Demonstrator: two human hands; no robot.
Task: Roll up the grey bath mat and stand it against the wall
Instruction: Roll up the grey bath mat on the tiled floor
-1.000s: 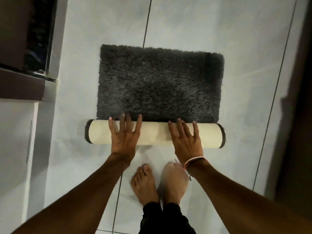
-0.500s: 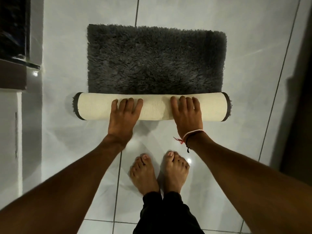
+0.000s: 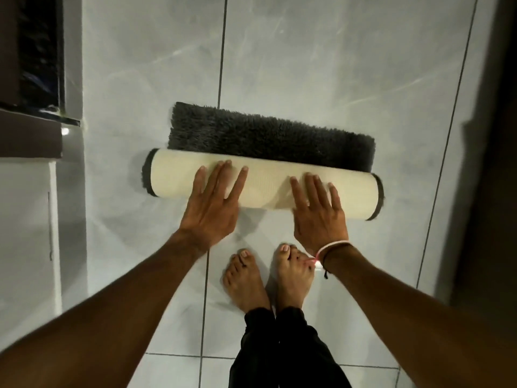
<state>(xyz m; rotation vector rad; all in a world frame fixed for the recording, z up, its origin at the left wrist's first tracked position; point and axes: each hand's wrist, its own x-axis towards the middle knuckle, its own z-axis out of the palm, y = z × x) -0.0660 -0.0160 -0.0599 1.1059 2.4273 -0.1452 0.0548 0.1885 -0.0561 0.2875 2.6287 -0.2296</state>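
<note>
We see the rolled part of the bath mat [image 3: 173,175] under the fingers of our left hand [image 3: 210,211] and right hand [image 3: 319,217], its flat strip [image 3: 268,141] beyond the fingertips, our feet [image 3: 265,278] behind the palms on the floor [image 3: 321,65].

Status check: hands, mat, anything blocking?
Left hand and right hand open, flat on the roll. Bath mat mostly rolled, a grey strip left flat. Floor beyond it bare.

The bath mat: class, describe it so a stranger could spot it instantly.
Start from the pale tiled floor. In front of the bare feet lies the bath mat, under both hands. Its near part is a cream roll with dark ends; a shaggy grey strip lies flat beyond.
</note>
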